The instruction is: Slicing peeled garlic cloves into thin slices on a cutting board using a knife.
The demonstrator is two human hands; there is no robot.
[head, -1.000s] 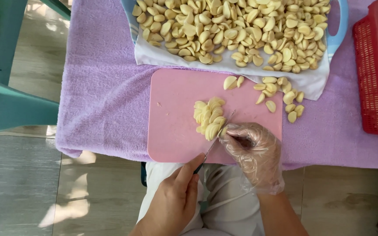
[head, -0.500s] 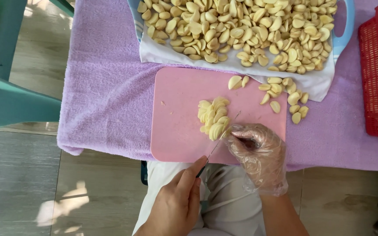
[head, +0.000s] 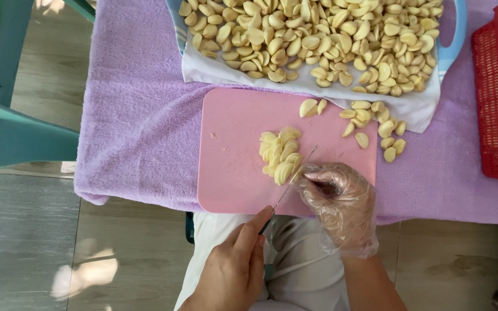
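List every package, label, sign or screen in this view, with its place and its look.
None of these shows: no package, label, sign or screen.
Nearest to containers: a red mesh basket at the right edge, and a light blue tray at the top, lined with white cloth and heaped with peeled garlic cloves.
Neither bears any visible marking.

Left hand (head: 234, 270): bare, no glove, ring or watch visible. Right hand (head: 335, 201): covered by a thin, clear disposable plastic glove (head: 350, 222), loose and crinkled, its cuff ending at the wrist. Forearms unsleeved within view. Lap: pale, off-white trousers (head: 295, 270), lightly creased.
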